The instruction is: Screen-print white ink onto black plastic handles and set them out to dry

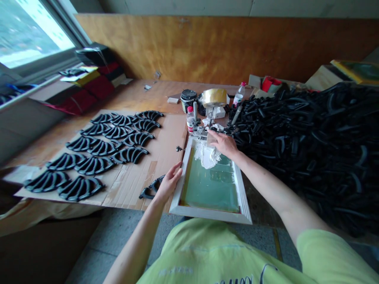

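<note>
While black parts [91, 167] lay in rows on cardboard [168, 138], others [296, 146] sat heaped | framed screen [207, 215] between hands, white paste [204, 156] at far end | left hand [170, 179] beside it, fingers loosely open | right hand [227, 145] fingers extended, grip unclear

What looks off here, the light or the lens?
Both, seemingly: in the head view, the window is washed out pale, the heap of black parts sinks into dark, soft blur, and the green sleeve looks stretched toward the corner, as with a wide lens.
</note>
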Motion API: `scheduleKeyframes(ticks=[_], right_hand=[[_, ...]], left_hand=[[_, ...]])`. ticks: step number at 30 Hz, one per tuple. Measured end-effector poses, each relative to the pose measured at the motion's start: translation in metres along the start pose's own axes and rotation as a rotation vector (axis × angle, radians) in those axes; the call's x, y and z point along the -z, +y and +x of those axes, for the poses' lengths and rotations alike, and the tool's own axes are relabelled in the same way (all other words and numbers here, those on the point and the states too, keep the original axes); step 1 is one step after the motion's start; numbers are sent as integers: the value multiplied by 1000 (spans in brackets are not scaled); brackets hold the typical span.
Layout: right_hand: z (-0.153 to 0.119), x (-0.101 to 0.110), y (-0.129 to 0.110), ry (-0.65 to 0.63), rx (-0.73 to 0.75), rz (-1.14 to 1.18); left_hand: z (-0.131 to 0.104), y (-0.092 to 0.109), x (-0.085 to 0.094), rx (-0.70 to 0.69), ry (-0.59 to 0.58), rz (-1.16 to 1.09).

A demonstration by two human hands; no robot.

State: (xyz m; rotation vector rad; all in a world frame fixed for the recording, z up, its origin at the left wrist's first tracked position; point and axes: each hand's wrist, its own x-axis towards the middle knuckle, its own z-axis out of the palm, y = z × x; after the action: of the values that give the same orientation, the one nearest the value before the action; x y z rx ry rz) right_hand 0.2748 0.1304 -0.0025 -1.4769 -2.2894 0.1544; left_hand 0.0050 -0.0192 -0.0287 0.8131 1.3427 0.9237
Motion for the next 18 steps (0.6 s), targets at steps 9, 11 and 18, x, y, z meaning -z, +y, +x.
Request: scheduleKeyframes(ticks=[9, 11, 18], right_hand=[[-64, -5, 76, 77, -430, 126], [-84, -27, 62, -21, -278, 150], [-112, -50, -35, -54, -17, -23]], left_hand=[[20, 101, -30, -453, 45, -190], [27, 103, -40, -451, 58, -247], [4, 6, -76, 215, -144, -277]])
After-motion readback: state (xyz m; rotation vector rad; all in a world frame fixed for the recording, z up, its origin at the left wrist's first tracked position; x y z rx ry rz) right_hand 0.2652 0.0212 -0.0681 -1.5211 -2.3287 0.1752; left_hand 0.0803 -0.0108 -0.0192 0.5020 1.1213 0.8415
